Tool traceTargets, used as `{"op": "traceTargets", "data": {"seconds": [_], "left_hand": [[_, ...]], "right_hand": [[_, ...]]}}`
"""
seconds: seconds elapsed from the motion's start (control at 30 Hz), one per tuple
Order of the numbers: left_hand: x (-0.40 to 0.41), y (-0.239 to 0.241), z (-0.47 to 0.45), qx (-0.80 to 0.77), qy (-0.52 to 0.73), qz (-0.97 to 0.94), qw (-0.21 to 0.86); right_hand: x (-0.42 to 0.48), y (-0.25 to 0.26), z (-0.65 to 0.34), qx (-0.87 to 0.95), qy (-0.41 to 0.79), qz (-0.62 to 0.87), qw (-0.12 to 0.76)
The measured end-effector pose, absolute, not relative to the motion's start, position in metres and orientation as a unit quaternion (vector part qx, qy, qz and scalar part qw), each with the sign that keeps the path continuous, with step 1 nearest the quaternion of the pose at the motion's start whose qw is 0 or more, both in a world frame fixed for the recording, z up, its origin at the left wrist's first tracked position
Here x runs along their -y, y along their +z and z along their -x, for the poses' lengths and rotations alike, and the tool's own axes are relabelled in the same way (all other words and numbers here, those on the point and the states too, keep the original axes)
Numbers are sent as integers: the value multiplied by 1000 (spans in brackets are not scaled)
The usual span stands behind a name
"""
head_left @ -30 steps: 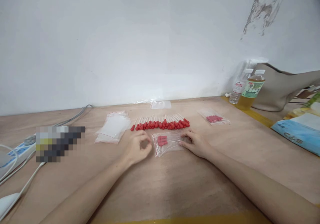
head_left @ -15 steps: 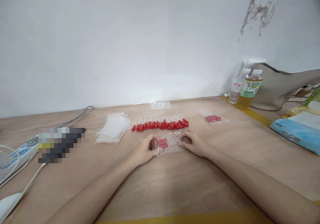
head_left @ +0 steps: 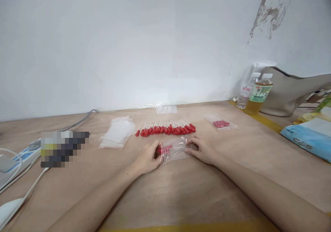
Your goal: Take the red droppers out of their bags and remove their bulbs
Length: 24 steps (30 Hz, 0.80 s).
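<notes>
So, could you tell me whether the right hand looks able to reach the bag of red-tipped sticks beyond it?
Probably yes: nothing visible stands between the right hand and the bag of red-tipped sticks, though it must first leave the middle bag.

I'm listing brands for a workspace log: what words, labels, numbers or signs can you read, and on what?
"C&S": on the blue pack.
Bottle with amber drink: green label, print too small to read.
Clear bottle: red lettering, too blurred to read.
Nearest clear bag: no readable text.
</notes>
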<state>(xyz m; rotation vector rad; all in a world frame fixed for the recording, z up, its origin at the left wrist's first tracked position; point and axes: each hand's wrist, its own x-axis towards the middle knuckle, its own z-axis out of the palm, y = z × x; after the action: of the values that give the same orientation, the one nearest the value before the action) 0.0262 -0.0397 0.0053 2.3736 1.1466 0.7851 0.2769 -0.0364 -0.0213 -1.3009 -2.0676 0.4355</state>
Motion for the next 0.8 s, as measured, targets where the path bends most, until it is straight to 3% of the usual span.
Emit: {"op": "traceTargets", "data": {"seconds": [0.17, 0.33, 0.47, 0.6, 0.7, 0.8], "left_hand": [[19, 15, -7, -413, 347, -743, 397], [3, 64, 36, -450, 293, -726, 429], [-2, 100, 72, -479, 416, -701, 325], [-18, 87, 80, -479, 560, -654, 172], [-31, 55, 68, -500, 558, -657, 82], [-37, 27, 57, -518, 478, -709, -22]], "right_hand": [[37, -21, -277, 787, 168, 500, 320], [36, -21, -276, 786, 169, 500, 323], [36, -21, -277, 787, 166, 498, 324], [36, -22, -277, 789, 165, 496, 322], [35, -22, -277, 790, 163, 496, 322], [35, -22, -278, 791, 163, 495, 320]]}}
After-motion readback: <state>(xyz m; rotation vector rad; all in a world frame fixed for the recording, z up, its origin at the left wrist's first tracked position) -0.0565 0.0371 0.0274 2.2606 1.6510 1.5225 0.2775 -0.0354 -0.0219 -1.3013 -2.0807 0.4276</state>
